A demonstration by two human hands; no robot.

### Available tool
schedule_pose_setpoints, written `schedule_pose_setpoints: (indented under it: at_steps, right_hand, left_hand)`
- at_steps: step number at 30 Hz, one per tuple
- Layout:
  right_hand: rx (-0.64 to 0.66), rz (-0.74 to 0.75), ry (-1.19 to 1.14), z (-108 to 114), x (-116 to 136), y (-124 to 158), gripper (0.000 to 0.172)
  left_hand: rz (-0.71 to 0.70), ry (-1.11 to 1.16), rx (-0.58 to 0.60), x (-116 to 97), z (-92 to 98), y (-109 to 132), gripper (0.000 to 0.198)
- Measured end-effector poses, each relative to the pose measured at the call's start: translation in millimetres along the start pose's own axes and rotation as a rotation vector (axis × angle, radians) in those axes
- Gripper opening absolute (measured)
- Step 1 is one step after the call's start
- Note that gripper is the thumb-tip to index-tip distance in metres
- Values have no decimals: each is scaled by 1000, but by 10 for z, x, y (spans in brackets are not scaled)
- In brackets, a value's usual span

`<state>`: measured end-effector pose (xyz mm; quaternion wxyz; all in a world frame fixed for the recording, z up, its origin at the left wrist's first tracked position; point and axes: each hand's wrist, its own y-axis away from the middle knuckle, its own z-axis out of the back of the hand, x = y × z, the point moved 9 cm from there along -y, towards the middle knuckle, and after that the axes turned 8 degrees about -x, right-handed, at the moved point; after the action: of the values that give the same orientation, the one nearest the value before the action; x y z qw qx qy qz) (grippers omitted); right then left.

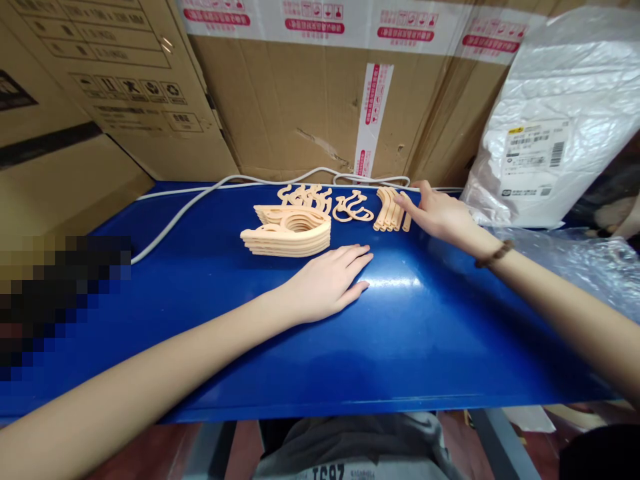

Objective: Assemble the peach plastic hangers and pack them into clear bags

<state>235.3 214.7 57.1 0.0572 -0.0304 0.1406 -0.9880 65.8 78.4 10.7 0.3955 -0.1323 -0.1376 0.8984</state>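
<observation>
My left hand [327, 283] lies palm down on the blue table, fingers stretched out, with nothing in it. Just beyond it stands a stack of cream plastic folding hanger arms [293, 233]. My right hand [443, 212] reaches to a row of short curved cream bars [387, 210]. Its thumb tip overlaps the rightmost bar [407, 217] in view, while the index finger is apart from the thumb; whether the thumb touches that bar I cannot tell. Between stack and bars lie a few hook pieces [354, 205], and more hook pieces [307, 197] sit behind the stack.
A white cable [233, 179] runs along the back of the blue table [400, 353]. Cardboard boxes [300, 100] wall off the back and left. To the right stand a white shipping bag [555, 127] and crumpled clear plastic [575, 260]. The left edge is pixelated.
</observation>
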Motion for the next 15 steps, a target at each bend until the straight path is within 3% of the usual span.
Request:
schedule_pose_setpoints:
  at_steps: [5,15]
  right_hand:
    - [78,-101,123,-135,83,-262,105]
    - [213,-89,158,-202,216,-261,97]
  left_hand:
    - [-9,0,2,-3,2,1,51]
    - [-7,-10,0,0,-4,-1,52]
